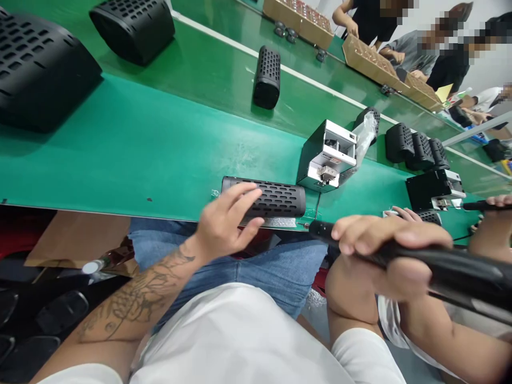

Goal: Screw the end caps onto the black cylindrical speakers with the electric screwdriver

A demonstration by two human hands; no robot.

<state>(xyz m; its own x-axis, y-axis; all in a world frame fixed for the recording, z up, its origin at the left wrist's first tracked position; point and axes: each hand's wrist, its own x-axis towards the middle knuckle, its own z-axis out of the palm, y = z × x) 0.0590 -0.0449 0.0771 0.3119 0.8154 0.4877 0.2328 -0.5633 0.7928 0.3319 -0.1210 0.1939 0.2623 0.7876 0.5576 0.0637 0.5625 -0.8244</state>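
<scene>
A black perforated housing [284, 200], shaped like a speaker shell, lies lengthwise near the front edge of the green bench. My left hand [226, 221] is over its left end, fingers apart and stretched across the holes, with the thumb on the near side. It does not wrap round the housing. My right hand [388, 250] is closed round a black electric screwdriver [472, 272], held nearly level and pointing left. Its tip is just right of the housing's near corner. Clear bubble wrap [282, 222] shows under the housing.
A screw feeder [312, 160] stands behind the housing, with a plastic bag [365, 136] beside it. More perforated housings [268, 74] stand farther back and left. At right, a co-worker's hand [404, 214] is near a second feeder [428, 189]. People work across the bench by cartons [372, 61].
</scene>
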